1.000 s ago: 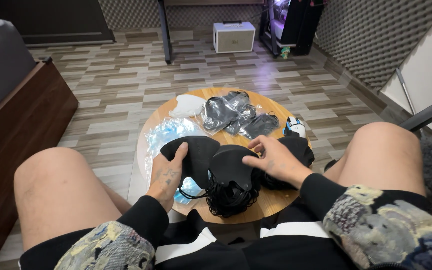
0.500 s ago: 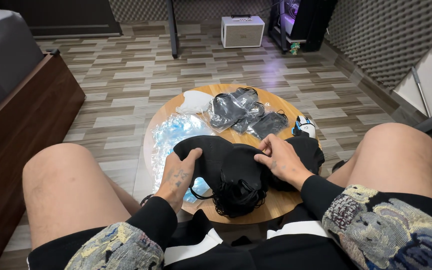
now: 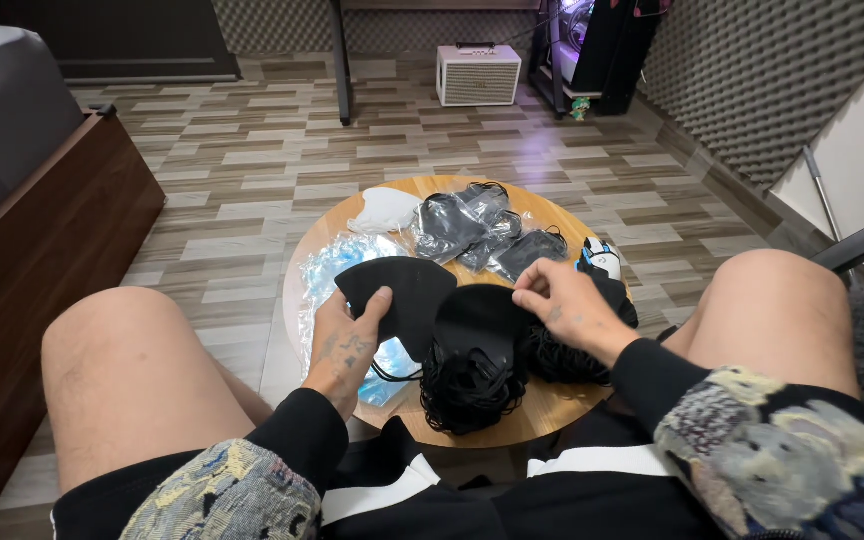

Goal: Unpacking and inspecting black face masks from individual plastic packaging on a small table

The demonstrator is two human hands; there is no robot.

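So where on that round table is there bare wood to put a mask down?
Bare wood shows only along the round table's near-right rim, below the black mask pile, and at the far rim behind the bagged masks. Centre and left side are crowded.

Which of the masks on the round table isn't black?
The white mask at the table's far left edge. It lies alone and unwrapped, while the black mask in the left hand and the bagged masks beside it are dark.

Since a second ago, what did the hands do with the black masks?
The left hand lifted one black mask off the black pile and moved it left, apart. The right hand stayed on the pile. The wrapped masks and round table stayed put.
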